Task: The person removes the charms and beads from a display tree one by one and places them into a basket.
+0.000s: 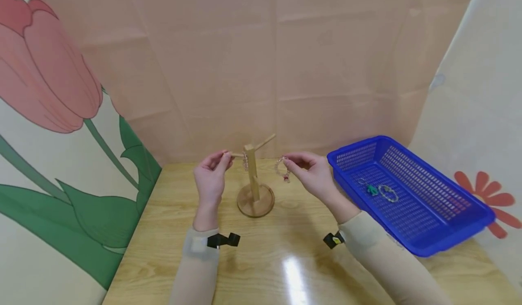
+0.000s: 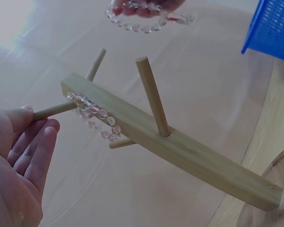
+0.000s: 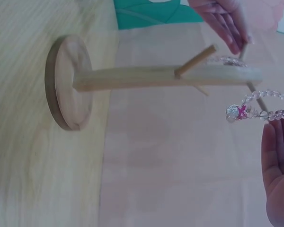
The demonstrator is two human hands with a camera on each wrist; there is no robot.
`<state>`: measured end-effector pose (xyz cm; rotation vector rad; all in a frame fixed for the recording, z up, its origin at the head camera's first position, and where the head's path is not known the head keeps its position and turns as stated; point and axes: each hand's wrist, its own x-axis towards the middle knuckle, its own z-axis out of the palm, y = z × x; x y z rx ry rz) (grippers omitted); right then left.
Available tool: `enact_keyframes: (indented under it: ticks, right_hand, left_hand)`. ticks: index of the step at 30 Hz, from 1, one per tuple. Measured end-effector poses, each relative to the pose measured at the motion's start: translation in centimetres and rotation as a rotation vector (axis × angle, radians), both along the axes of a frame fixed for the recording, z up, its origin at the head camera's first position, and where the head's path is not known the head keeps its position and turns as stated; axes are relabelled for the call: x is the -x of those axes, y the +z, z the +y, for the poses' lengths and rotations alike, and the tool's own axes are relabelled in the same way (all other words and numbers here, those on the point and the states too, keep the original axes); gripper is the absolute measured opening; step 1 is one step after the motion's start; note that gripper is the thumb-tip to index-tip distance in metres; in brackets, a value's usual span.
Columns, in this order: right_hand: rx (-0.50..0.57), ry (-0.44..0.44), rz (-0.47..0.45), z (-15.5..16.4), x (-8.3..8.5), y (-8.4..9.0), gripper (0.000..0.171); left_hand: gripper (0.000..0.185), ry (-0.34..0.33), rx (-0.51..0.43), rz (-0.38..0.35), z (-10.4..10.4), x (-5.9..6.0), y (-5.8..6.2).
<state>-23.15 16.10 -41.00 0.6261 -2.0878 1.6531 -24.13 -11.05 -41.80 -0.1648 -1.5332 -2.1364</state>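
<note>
A wooden peg stand [image 1: 253,178] rises at the table's middle, also shown in the left wrist view [image 2: 170,142] and the right wrist view [image 3: 132,78]. A clear beaded bracelet [image 2: 94,116] hangs on its left peg, close to the post. My left hand [image 1: 225,156] pinches that peg's outer tip [image 2: 42,112] between thumb and fingers. Just right of the stand, my right hand [image 1: 287,161] pinches a second clear beaded bracelet with a pink charm [image 1: 283,170] in the air, apart from the pegs [image 3: 255,108].
A blue mesh basket [image 1: 444,214] stands at the right, holding a green trinket [image 1: 371,189] and another beaded bracelet [image 1: 388,193]. Pink cloth backs the table; printed flower panels flank it. The stand's round base [image 1: 255,200] sits between my forearms.
</note>
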Motion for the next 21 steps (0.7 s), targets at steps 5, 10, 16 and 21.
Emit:
enact_keyframes:
  ticks: [5, 10, 16, 21]
  right_hand:
    - [-0.024, -0.007, 0.034, 1.0, 0.2, 0.7, 0.014]
    - [-0.061, -0.033, 0.063, 1.9, 0.4, 1.0, 0.013]
    - [-0.055, -0.056, 0.014, 2.8, 0.4, 1.8, 0.014]
    - [-0.042, -0.089, -0.065, 3.6, 0.4, 2.4, 0.018]
  left_hand:
    - [0.019, 0.001, -0.001, -0.002, 0.0, 0.0, 0.0]
    - [0.023, -0.007, -0.003, 0.004, 0.1, 0.0, -0.2]
    - [0.02, 0.0, -0.003, 0.008, 0.0, 0.1, -0.3]
    - [0.011, 0.004, -0.005, 0.004, 0.0, 0.1, -0.4]
